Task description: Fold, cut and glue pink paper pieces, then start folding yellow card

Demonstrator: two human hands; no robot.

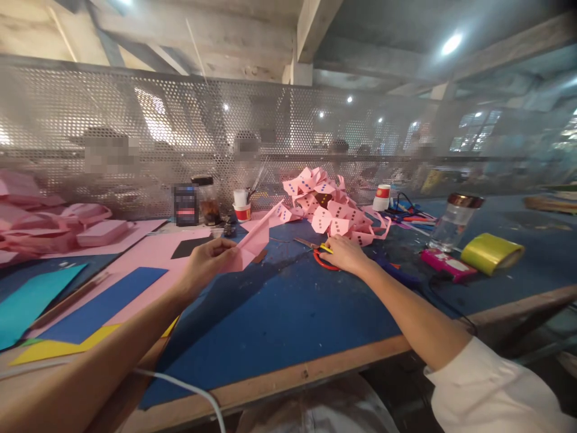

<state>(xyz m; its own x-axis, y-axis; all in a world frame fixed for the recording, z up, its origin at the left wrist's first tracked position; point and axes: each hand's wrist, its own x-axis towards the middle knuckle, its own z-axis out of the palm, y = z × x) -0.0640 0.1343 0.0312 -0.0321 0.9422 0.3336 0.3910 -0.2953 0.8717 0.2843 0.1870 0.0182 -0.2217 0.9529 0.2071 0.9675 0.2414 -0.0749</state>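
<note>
My left hand (pixel 210 263) pinches a folded piece of pink paper (pixel 253 243) between thumb and fingers. The piece slants up to the right, and blue dots mark its far end. On the blue table top, my right hand (pixel 346 255) has its fingers closed at the handles of a pair of scissors (pixel 325 260) with red and yellow on them. The blades point left, toward the pink paper. Right behind the scissors rises a heap of pink paper shapes (pixel 336 210) with dark and blue dots. The fingertips of my right hand are partly hidden.
Pink paper pieces (pixel 40 222) are piled at far left, near blue (pixel 106 304) and turquoise sheets (pixel 40 300). A perforated metal screen (pixel 189 120) stands behind. On the right are a clear bottle (pixel 453 225), a pink device (pixel 446 264) and a yellow tape roll (pixel 491 254). Paper cups (pixel 242 211) stand behind.
</note>
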